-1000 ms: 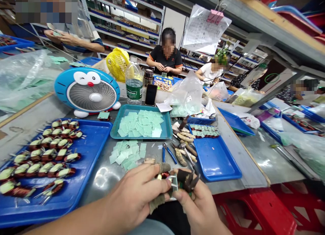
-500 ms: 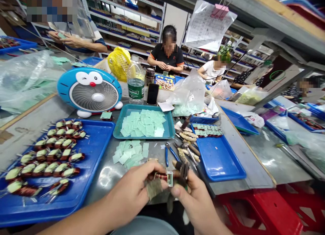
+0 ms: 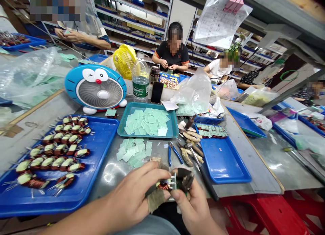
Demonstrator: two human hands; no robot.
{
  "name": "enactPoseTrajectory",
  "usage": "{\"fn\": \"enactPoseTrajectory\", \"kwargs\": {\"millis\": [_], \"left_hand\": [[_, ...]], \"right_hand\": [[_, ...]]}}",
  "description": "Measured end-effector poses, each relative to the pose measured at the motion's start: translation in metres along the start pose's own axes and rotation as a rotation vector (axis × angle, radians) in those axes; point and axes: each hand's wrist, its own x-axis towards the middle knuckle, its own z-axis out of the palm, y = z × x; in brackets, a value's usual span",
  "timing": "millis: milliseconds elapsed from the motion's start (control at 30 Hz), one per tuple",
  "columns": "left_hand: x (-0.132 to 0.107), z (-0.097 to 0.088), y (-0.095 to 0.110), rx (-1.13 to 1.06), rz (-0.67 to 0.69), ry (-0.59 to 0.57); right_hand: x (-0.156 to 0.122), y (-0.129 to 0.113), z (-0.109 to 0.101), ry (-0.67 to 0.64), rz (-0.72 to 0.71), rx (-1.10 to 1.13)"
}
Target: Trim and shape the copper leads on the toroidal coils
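My left hand [image 3: 137, 187], its thumb wrapped in tape, pinches a copper-wound coil [image 3: 162, 185]. At the coil's right end is a pale square plate [image 3: 173, 181] with wire leads over it. My right hand [image 3: 191, 203] is closed around a pair of pliers [image 3: 188, 181], with only the dark jaws showing; its thumb touches the plate's lower edge. Fingers hide the handles and much of the coil. Beyond my hands, loose green square sheets [image 3: 133, 154] lie on the metal table, and a second pair of pliers [image 3: 175, 153] with blue handles rests open.
A blue tray [image 3: 101, 154] of wound coils sits at left. A teal tray [image 3: 174, 126] heaped with green sheets is ahead, before a blue fan [image 3: 95, 88] and water bottle [image 3: 140, 83]. Another blue tray [image 3: 225, 160], hand tools and a red stool [image 3: 274, 211] are right. Co-workers sit opposite.
The coil has turned in my left fingers, which now cover more of it, and the plate faces differently. The pliers have tilted. The whole view has shifted slightly.
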Motion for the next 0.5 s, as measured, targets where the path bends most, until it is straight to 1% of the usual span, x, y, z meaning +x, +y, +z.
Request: {"fn": "enactPoseTrajectory", "kwargs": {"millis": [100, 167, 267, 400, 500], "left_hand": [[0.003, 0.003, -0.002, 0.154, 0.152, 0.062], [0.005, 0.005, -0.002, 0.204, 0.201, 0.082], [0.006, 0.005, 0.000, 0.226, 0.210, 0.086], [0.002, 0.004, 0.004, 0.232, 0.197, 0.061], [-0.002, 0.002, 0.007, 0.242, 0.193, 0.059]], "right_hand": [[-0.004, 0.005, 0.003, 0.042, -0.022, 0.104], [-0.004, 0.003, 0.005, 0.046, -0.007, 0.137], [-0.004, -0.003, 0.007, 0.070, 0.023, 0.166], [-0.007, -0.006, 0.011, 0.107, 0.053, 0.223], [-0.009, -0.003, 0.013, 0.086, 0.085, 0.250]]}}
